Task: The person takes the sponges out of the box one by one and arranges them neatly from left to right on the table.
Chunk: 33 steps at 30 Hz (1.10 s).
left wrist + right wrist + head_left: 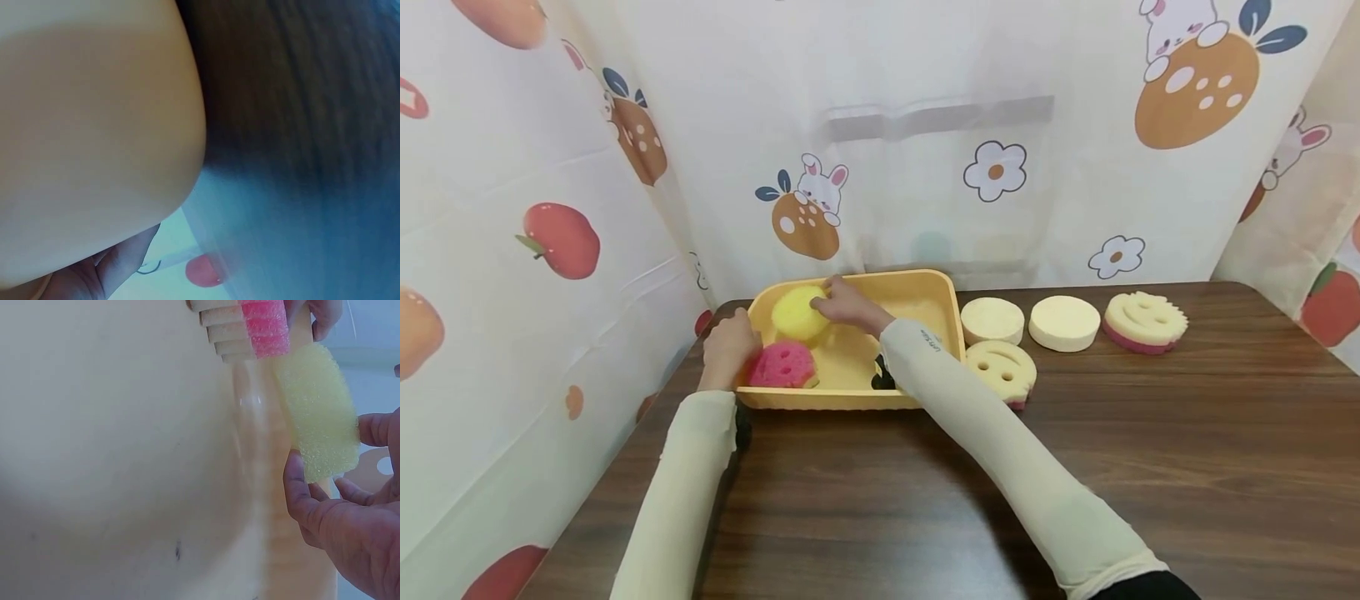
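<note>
My right hand (pixel 850 305) pinches a round yellow sponge (pixel 798 314) by its edge, over the left part of a yellow plastic tray (pixel 850 399). In the right wrist view, thumb and fingers hold the sponge (pixel 322 419) from opposite sides. A pink sponge with holes and a pale scalloped layer (pixel 784 364) lies in the tray's near left corner. My left hand (pixel 727 350) grips the tray's left rim. The tray's outer wall (pixel 100 125) fills much of the left wrist view and hides most of that hand.
Right of the tray stand two plain cream round sponges (pixel 992 321) (pixel 1064 323). Two smiley-faced sponges with pink undersides (pixel 1002 371) (pixel 1146 321) are there too. A printed curtain (pixel 910 192) hangs behind and left of the wooden table (pixel 865 500).
</note>
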Tool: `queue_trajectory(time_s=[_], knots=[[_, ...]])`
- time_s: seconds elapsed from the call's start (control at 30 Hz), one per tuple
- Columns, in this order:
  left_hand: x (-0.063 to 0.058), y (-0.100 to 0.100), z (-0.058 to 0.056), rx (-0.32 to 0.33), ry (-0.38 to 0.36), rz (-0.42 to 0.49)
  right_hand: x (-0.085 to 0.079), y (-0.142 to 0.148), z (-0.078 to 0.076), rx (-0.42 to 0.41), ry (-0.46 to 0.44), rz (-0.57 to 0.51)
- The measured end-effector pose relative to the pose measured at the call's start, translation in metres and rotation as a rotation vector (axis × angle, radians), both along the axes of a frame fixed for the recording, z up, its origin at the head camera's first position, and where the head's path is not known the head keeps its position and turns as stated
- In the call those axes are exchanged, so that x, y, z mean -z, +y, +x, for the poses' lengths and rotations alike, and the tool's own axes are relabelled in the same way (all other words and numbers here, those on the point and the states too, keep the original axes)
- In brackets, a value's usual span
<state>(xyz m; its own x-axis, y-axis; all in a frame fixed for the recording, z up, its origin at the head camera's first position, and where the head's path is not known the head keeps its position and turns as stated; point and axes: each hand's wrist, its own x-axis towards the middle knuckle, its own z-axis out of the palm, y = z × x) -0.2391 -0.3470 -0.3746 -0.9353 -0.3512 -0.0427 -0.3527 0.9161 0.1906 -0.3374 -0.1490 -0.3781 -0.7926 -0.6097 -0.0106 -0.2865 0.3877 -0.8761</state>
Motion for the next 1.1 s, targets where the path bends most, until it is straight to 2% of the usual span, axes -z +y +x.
queue_trajectory(time_s=[0.23,0.57,0.8,1.1], knots=[[0.002,-0.001,-0.003,-0.017,-0.01,0.003,-0.003,0.002,0.003,-0.008,0.0,-0.02],[0.0,0.0,-0.001,-0.011,-0.007,0.001,-0.011,0.003,0.007,0.006,-0.041,-0.034],[-0.001,0.001,0.001,-0.003,-0.019,0.011,-0.015,0.006,0.009,0.024,-0.111,-0.085],[0.0,-0.001,0.0,-0.002,-0.008,0.001,-0.022,0.008,0.006,0.042,-0.085,-0.092]])
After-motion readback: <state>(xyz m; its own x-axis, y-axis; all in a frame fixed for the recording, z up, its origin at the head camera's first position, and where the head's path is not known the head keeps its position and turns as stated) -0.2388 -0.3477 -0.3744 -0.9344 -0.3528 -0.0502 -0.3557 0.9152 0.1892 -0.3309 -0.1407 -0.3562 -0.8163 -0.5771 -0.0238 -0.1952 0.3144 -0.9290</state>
